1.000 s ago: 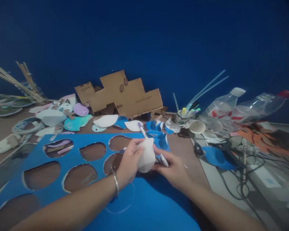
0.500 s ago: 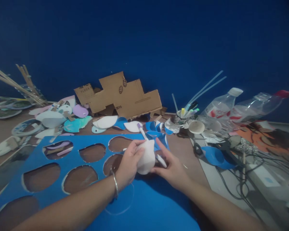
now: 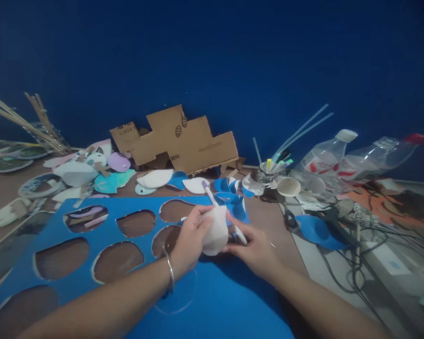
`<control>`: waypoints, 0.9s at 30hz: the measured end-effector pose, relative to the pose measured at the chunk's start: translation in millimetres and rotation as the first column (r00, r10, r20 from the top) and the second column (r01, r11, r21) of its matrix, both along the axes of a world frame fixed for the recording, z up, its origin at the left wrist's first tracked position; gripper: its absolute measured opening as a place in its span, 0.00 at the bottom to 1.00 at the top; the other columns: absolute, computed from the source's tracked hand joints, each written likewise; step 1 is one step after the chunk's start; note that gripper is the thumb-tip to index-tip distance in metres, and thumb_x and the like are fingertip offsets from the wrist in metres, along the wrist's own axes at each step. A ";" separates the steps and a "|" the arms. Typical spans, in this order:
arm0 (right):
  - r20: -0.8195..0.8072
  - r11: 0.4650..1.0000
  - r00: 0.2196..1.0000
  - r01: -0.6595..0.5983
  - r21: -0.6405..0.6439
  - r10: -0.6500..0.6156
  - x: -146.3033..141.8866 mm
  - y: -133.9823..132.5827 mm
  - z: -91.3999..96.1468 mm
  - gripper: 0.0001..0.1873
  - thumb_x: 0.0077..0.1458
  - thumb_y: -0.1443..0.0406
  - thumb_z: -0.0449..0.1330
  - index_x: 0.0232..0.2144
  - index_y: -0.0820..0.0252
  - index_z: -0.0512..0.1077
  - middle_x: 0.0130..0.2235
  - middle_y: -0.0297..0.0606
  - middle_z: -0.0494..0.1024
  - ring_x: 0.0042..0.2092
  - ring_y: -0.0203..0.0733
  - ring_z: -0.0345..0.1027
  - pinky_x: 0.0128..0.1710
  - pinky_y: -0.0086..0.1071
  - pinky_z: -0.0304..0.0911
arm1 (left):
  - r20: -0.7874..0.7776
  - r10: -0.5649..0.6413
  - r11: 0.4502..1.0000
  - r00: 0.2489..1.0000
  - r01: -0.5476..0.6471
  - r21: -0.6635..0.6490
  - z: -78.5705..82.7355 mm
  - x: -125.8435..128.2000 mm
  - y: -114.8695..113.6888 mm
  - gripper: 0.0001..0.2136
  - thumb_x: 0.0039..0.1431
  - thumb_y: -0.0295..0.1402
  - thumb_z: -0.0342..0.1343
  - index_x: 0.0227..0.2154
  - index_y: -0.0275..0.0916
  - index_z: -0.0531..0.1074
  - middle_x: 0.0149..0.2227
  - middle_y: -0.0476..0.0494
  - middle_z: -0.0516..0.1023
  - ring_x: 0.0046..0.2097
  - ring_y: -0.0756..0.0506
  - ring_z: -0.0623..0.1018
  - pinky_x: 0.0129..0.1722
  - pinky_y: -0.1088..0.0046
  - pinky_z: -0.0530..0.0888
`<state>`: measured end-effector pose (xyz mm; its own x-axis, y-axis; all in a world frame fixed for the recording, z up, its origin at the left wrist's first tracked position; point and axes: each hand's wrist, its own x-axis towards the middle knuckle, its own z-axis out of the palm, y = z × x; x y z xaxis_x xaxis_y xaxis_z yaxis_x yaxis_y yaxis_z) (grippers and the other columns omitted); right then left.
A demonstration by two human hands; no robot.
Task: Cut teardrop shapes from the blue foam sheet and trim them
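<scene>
A white, curved cut-out piece (image 3: 215, 234) is in my left hand (image 3: 189, 242), thumb pressed on its face and fingers behind it. A narrow white strip with a purple end (image 3: 209, 192) sticks up from behind its top. My right hand (image 3: 254, 247) grips the piece's right edge, index finger at the top and thumb low down. Beside these fingers shows a small white rounded object (image 3: 240, 235), partly hidden; its kind is unclear. Below both hands lies a blue sheet (image 3: 183, 301) with several rounded holes cut out.
White, blue, teal and purple cut-outs (image 3: 115, 181) line the back, before folded cardboard (image 3: 198, 143). A cup of pens (image 3: 268, 174) stands back right, near clear plastic bottles (image 3: 327, 153). Black cables (image 3: 355, 263) and a blue cut-out (image 3: 314, 231) lie right. Wooden sticks (image 3: 24, 122) rise at left.
My right index finger has bent and come down onto the white piece's upper right edge. The small white object has shifted slightly right. My left hand stays almost still.
</scene>
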<state>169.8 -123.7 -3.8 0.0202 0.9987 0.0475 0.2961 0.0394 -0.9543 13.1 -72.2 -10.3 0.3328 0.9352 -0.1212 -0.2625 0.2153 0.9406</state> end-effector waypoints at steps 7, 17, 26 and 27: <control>-0.004 0.997 0.999 0.050 0.050 -0.050 -0.1 1.3 0.8 0.26 0.39 0.64 0.68 0.45 0.53 0.74 0.40 0.36 0.80 0.41 0.48 0.74 0.41 0.38 0.70 | 0.030 0.018 0.997 0.999 -0.016 -0.081 2.9 1.2 -0.2 0.14 0.56 0.38 0.55 0.44 0.41 0.66 0.39 0.45 0.74 0.35 0.48 0.74 0.32 0.75 0.71; -0.043 0.986 0.999 0.011 0.167 -0.003 -1.8 -3.4 -2.5 0.33 0.40 0.61 0.69 0.51 0.52 0.67 0.44 0.38 0.75 0.44 0.45 0.70 0.43 0.36 0.67 | 0.154 -0.145 0.897 0.977 0.196 -0.397 16.7 0.5 5.9 0.23 0.56 0.36 0.52 0.55 0.47 0.58 0.31 0.47 0.73 0.20 0.52 0.70 0.14 0.80 0.63; -0.184 0.986 0.977 0.131 0.102 -0.111 -3.5 -2.6 -4.2 0.18 0.44 0.59 0.65 0.38 0.55 0.66 0.34 0.32 0.74 0.29 0.35 0.68 0.28 0.28 0.65 | 0.258 -0.148 0.935 0.955 0.220 -0.279 12.2 2.7 -0.6 0.20 0.56 0.31 0.54 0.52 0.42 0.62 0.43 0.41 0.73 0.38 0.46 0.75 0.31 0.73 0.74; -0.192 0.986 0.974 0.139 0.090 -0.119 -4.5 -2.2 -3.9 0.18 0.45 0.59 0.65 0.37 0.55 0.65 0.32 0.31 0.73 0.28 0.34 0.67 0.26 0.27 0.64 | 0.270 -0.144 0.939 0.952 0.218 -0.266 11.5 3.2 -1.2 0.19 0.56 0.30 0.54 0.52 0.40 0.62 0.44 0.40 0.73 0.39 0.46 0.75 0.33 0.73 0.74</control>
<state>165.3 -126.0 -7.7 0.1667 0.9770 0.1329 0.1230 0.1131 -0.9859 16.3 -73.4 1.1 0.5467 0.7924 -0.2708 -0.4055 0.5334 0.7423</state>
